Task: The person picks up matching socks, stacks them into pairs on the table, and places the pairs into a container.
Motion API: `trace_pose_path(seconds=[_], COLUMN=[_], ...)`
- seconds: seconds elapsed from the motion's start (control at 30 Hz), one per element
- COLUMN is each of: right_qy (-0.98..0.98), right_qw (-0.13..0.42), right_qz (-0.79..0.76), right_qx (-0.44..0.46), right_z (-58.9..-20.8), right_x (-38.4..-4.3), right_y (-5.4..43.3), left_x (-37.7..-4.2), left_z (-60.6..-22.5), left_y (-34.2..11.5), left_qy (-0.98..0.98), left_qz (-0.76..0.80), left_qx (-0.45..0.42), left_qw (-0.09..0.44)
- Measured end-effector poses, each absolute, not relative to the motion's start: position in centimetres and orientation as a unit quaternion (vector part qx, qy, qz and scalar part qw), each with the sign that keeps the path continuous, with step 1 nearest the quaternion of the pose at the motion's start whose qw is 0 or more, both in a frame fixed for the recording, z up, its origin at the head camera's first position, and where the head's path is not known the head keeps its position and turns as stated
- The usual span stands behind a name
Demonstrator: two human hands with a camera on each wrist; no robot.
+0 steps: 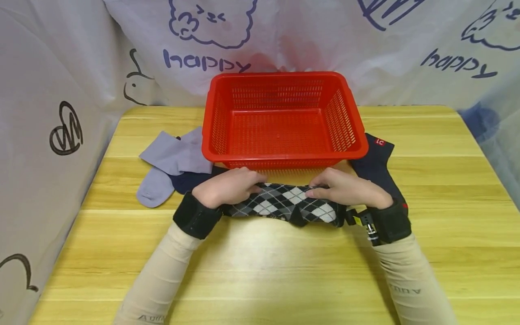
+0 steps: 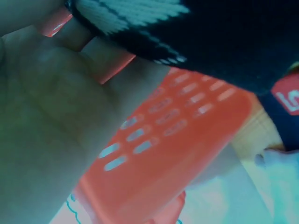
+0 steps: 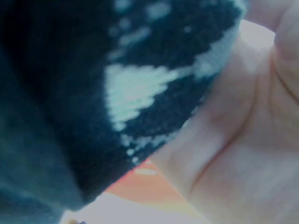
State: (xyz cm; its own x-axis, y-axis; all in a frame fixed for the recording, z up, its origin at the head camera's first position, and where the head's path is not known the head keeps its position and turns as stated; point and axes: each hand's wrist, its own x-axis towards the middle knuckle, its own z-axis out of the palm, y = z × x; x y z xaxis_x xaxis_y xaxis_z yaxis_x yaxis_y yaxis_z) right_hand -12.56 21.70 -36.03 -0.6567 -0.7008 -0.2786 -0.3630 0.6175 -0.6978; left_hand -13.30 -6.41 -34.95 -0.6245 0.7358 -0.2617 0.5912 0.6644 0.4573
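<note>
A black, grey and white argyle sock stretches sideways between my two hands, in front of the basket. My left hand pinches its upper edge near the left part, thumb and fingers curled on the fabric. On the right, my right hand pinches the same upper edge, its thumb on the front face. Up close in the left wrist view, the sock's dark fabric hangs over the fingers. In the right wrist view the patterned knit covers part of the palm.
A red plastic basket stands at the back middle of the wooden table. Lavender socks lie to its left, with a navy sock partly under them. Another navy sock with a red label lies at the right.
</note>
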Motion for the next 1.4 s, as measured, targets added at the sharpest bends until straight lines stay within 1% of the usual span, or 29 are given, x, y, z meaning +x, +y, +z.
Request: trace_pose_path(seconds=[0.2,0.33,0.63,0.83,1.0,1.4], right_qy=[0.872,0.884,0.885,0.898,0.902,0.917], right_qw=[0.273,0.281,0.285,0.273,0.263,0.230], right_qz=[-0.293,-0.274,-0.290,-0.284,-0.285,-0.289], right_qx=[-0.281,-0.254,-0.228,-0.195,-0.187,-0.151], right_z=[-37.1,-37.5,-37.3,-37.3,-37.3,-37.2], right_x=[-13.2,-13.5,-13.9,-14.0,-14.1,-14.3], right_y=[22.1,22.9,24.5,24.7,24.7,26.5], left_x=[-13.9,-14.3,-14.8,-14.8,-14.7,-14.7], left_z=[-36.3,-36.9,-37.1,-37.2,-37.1,-37.1], left_y=[-6.4,-6.6,-7.0,-7.1,-7.1,-7.0], left_qy=[0.906,0.912,0.909,0.910,0.912,0.914], left_qz=[0.139,0.129,0.128,0.124,0.118,0.115], left_qx=[0.346,0.326,0.339,0.342,0.332,0.330], left_qw=[0.202,0.211,0.205,0.198,0.208,0.205])
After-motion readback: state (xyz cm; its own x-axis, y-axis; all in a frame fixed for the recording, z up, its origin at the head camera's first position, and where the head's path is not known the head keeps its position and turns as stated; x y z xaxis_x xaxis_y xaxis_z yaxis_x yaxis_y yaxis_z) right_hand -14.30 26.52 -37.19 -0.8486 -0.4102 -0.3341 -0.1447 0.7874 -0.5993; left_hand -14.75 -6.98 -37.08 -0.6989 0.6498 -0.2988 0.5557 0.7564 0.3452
